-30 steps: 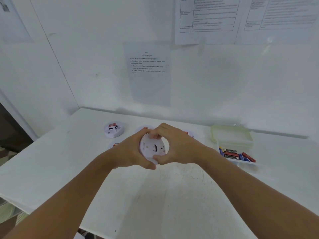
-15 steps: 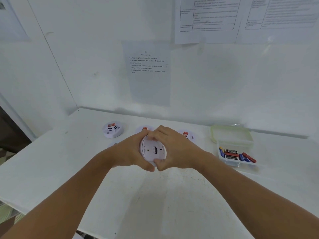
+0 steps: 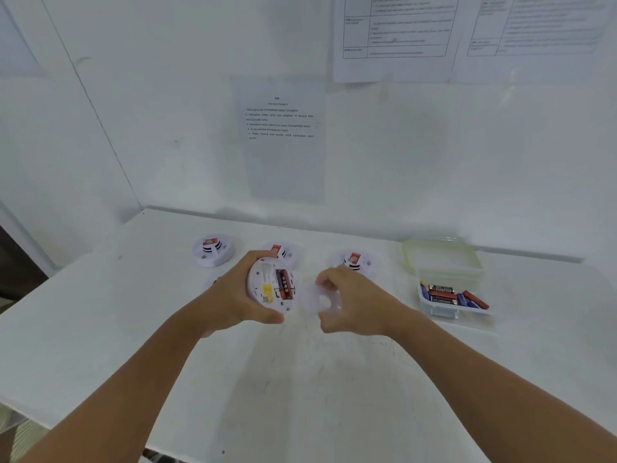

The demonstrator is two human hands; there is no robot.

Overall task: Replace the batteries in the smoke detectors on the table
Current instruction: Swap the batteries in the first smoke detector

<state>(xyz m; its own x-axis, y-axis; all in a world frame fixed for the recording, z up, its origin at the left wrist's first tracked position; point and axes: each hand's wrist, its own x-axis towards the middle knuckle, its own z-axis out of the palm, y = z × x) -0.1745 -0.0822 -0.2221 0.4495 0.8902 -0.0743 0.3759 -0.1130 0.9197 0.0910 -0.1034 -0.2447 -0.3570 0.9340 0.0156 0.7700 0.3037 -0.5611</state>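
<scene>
My left hand (image 3: 233, 297) grips a round white smoke detector (image 3: 272, 285) above the table, its open back turned to me. A black-and-red battery (image 3: 283, 284) and a yellow part show inside. My right hand (image 3: 350, 300) holds the white round back cover (image 3: 320, 300), blurred, just right of the detector and apart from it. Three more white detectors stand on the table behind: one at the left (image 3: 213, 250), one in the middle (image 3: 283, 252) partly behind my left hand, one at the right (image 3: 355, 260). A further detector (image 3: 212, 282) peeks out behind my left wrist.
A clear plastic box (image 3: 450, 312) holding several batteries (image 3: 447, 294) sits at the right, its green-rimmed lid (image 3: 440, 253) lying behind it. The white table (image 3: 300, 379) ends at a wall behind and a front edge near me. Papers hang on the wall.
Both hands were clasped around the closed detector. Now the back cover has come off in my right hand, which moved right, and the battery compartment is exposed.
</scene>
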